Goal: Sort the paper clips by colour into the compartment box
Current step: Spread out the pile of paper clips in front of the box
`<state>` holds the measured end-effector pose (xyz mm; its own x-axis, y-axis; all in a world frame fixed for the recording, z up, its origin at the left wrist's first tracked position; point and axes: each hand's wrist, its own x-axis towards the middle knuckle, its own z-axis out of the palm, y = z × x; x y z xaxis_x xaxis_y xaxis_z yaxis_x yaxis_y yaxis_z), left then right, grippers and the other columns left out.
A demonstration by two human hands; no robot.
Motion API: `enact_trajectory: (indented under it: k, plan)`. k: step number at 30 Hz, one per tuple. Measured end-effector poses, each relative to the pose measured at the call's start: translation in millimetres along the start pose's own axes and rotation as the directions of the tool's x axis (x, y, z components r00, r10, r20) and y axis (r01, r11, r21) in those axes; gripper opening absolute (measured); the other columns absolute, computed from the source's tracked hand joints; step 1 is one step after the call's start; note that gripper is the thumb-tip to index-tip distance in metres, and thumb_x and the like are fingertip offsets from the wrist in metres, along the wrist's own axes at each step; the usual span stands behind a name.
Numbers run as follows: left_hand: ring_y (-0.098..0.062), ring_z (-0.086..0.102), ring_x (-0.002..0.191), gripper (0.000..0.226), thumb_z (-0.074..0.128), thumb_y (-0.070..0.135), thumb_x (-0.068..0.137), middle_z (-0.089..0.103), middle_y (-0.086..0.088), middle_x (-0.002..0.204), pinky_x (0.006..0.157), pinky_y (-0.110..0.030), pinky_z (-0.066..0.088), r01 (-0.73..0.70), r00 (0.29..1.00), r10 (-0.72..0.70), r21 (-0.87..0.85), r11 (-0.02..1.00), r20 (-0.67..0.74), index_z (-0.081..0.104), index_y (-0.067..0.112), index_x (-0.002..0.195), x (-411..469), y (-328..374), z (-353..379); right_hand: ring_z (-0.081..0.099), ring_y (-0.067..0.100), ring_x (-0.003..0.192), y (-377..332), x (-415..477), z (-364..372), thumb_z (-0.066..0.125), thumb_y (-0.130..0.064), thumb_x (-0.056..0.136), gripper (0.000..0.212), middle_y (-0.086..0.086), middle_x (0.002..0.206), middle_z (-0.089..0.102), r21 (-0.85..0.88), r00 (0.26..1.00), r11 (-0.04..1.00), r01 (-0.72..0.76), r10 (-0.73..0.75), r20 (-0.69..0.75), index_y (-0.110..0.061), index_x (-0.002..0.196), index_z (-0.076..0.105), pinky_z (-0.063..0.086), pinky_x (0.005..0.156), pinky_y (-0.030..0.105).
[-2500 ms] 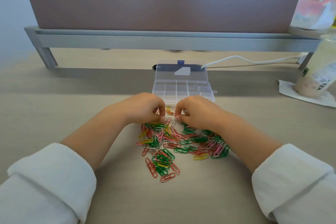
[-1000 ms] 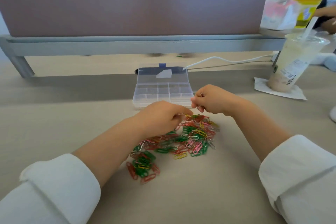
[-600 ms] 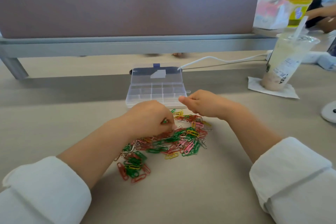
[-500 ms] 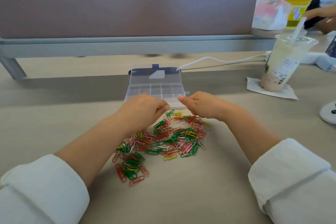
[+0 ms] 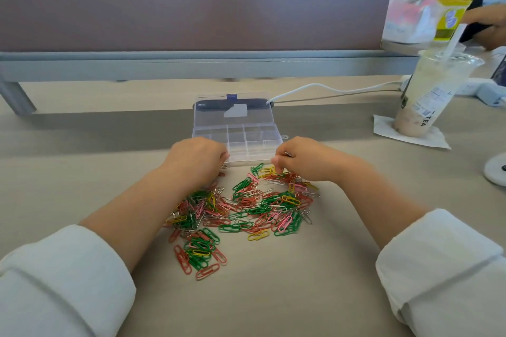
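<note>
Paper clips point(image 5: 241, 208) in green, red, pink, yellow and silver lie in a loose heap on the desk point(image 5: 82, 172), pointing every way, as we see from the head camera. The heap is on the near side of both our hands. The compartment box point(image 5: 238, 137) is just beyond them, lid thrown back and long axis running left to right.

Our left hand point(image 5: 195, 157) sits curled at the box's near left corner and our right hand point(image 5: 301, 157) at the near right corner, thumb and forefinger drawn together. We cannot tell whether either hand pinches a clip. The hands are about equally near the box, so we judge that any drop is a short reach forward. The compartments look empty to us.

The only writing we can read is "TEA", low on the drink cup point(image 5: 432, 96) at the right. Its finer print and the yellow packet point(image 5: 451, 16) are too blurred to read.
</note>
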<state>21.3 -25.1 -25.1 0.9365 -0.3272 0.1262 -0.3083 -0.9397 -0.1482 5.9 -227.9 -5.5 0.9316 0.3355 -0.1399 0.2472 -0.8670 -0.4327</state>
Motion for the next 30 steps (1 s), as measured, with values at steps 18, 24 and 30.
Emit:
enact_trajectory:
  k: [18,24,30]
  plan:
    - [-0.015,0.051,0.077,0.042,0.029,0.038,0.099,0.057,0.005,0.078,0.073,-0.03,0.044,-0.045,0.996,0.065,-0.287,0.957,0.057,0.065,0.016,0.095,-4,4,-7,0.051,0.015,0.087,-7,-6,0,0.039,-0.022,0.099,0.025,-0.005,0.091,0.054,-0.056,0.999,0.998,-0.022,0.024,0.041,-0.026,0.084,0.06,0.037,0.072,0.026]
    - [-0.02,0.06,0.094,0.054,0.024,0.047,0.097,0.068,-0.004,0.101,0.087,-0.037,0.048,-0.039,0.997,0.058,-0.328,0.944,0.049,0.067,0.014,0.095,-4,6,-6,0.048,0.003,0.08,-7,-8,-2,0.066,-0.031,0.085,0.015,-0.017,0.078,0.054,-0.095,1.0,0.995,0.031,-0.03,0.008,-0.021,0.094,0.074,0.038,0.071,0.022]
    - [-0.02,0.059,0.09,0.051,0.027,0.045,0.098,0.068,-0.004,0.097,0.082,-0.034,0.048,-0.04,0.998,0.057,-0.322,0.946,0.042,0.067,0.014,0.095,-5,7,-7,0.049,0.006,0.078,-10,-8,3,0.078,-0.029,0.073,0.007,-0.019,0.076,0.051,-0.114,0.999,0.993,0.042,-0.041,0.011,-0.025,0.076,0.073,0.038,0.064,0.022]
